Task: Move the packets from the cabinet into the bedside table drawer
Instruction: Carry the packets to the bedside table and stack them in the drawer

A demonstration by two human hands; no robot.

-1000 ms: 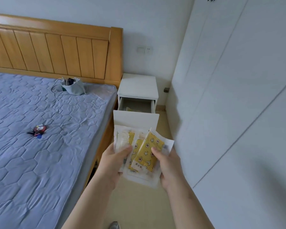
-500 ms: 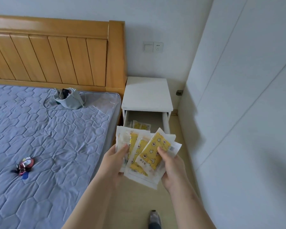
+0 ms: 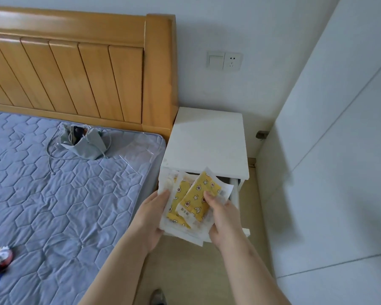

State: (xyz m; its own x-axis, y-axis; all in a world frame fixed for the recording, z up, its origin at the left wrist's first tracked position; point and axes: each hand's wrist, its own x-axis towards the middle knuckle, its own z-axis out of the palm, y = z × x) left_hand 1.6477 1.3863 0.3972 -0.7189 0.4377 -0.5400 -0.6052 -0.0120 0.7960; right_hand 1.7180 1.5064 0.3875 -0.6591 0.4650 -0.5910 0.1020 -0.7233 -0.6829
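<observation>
Just in front of the white square-topped bedside table [image 3: 209,146], left hand [image 3: 154,216] and right hand [image 3: 223,219] both grip a fanned stack of clear plastic packets with yellow star-print inserts [image 3: 194,201], thumbs on top. Packets hover over the table's open white drawer [image 3: 235,194]. Carry step looks nearly done; next move: lower and release inside. Both forearms reach forward.
</observation>
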